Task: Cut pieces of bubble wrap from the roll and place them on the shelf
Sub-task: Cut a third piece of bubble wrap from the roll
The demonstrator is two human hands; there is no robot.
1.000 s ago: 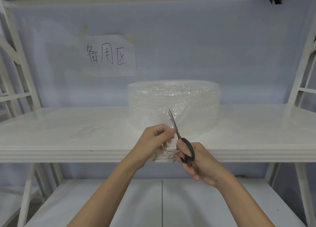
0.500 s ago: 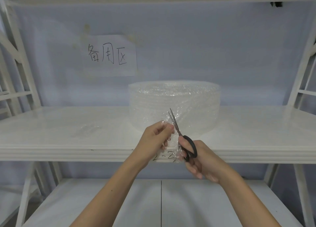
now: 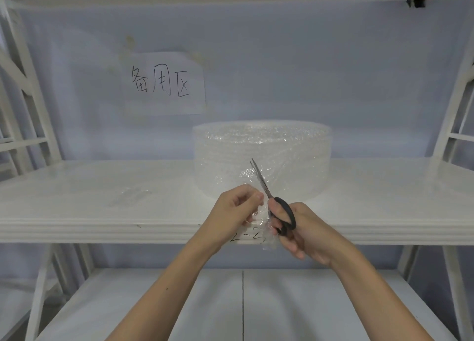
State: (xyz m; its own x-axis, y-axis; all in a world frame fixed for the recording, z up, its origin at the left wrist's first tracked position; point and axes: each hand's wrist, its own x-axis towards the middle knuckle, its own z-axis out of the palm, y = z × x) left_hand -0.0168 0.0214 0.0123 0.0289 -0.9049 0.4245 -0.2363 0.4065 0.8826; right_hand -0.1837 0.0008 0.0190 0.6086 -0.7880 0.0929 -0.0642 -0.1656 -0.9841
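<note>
White shelf (image 3: 77, 212) carries the bubble wrap roll (image 3: 261, 148), dead centre. Loose sheet (image 3: 259, 212) trails toward six o'clock, pinched in the left hand (image 3: 236, 212). Right hand (image 3: 300, 230) grips black scissors (image 3: 272, 199), blades barely parted, probably mid-cut.

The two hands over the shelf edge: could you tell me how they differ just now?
The right hand grips black-handled scissors, blades pointing up; the left hand pinches the loose bubble wrap sheet instead. The left sits slightly higher. Both have curled fingers, in front of the roll.
</note>
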